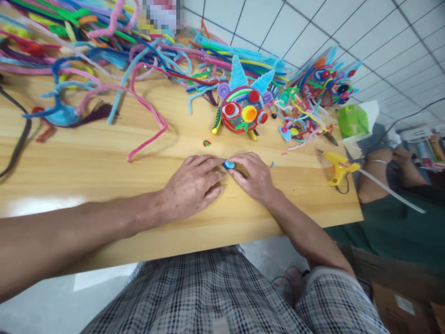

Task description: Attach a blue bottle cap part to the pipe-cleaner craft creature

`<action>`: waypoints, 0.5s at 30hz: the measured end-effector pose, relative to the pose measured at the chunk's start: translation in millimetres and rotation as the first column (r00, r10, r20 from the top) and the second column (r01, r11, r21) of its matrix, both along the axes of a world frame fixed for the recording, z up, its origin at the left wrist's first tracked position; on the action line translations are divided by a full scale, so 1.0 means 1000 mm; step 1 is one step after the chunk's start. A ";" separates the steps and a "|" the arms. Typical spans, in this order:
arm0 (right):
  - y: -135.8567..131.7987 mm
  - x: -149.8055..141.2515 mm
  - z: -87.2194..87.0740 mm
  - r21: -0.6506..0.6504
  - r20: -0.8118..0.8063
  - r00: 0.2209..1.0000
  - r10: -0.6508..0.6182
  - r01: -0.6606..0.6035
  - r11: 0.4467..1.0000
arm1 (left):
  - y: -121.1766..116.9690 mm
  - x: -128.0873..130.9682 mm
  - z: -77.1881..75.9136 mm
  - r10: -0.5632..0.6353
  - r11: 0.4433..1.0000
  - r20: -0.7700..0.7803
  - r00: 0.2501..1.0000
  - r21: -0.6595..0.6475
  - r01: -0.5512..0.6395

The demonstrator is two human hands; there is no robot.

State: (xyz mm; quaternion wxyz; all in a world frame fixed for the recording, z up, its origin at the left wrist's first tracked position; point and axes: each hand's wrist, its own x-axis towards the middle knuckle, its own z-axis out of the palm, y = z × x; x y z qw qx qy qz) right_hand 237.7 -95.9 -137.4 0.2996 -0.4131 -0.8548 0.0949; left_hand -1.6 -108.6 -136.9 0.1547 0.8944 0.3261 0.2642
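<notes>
Both my hands rest on the wooden table (104, 167) near its front edge. Between their fingertips sits a small blue coil of pipe cleaner (228, 164). My left hand (193, 183) lies palm down with fingers curled toward the coil. My right hand (253, 175) pinches the coil from the right. Just beyond them stands a round pipe-cleaner figure (243, 109) with red rim, coloured spirals and two blue cones.
A heap of loose pipe cleaners (104, 41) covers the far left of the table. A yellow glue gun (336, 168) lies at the right edge. A second colourful figure (327, 83) and a green packet (352, 120) sit far right. Another person sits beside the table's right end.
</notes>
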 end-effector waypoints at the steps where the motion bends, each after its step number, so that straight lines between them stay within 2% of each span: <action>1: 0.000 0.000 0.001 -0.011 -0.004 1.000 -0.025 0.025 1.000 | 0.001 0.000 0.000 0.003 1.000 0.016 1.000 -0.015 -0.003; 5: -0.004 -0.002 0.006 -0.140 -0.101 0.983 -0.151 0.136 0.981 | 0.004 0.000 0.001 0.029 0.995 0.142 0.990 -0.102 -0.015; 10: -0.013 -0.006 0.012 -0.339 -0.242 0.952 -0.188 0.099 0.936 | 0.008 0.000 0.003 0.110 0.959 0.336 0.935 -0.282 -0.011; 15: -0.018 -0.011 0.016 -0.308 -0.293 0.948 -0.127 0.032 0.951 | 0.010 0.002 0.007 0.149 0.891 0.441 0.885 -0.447 0.073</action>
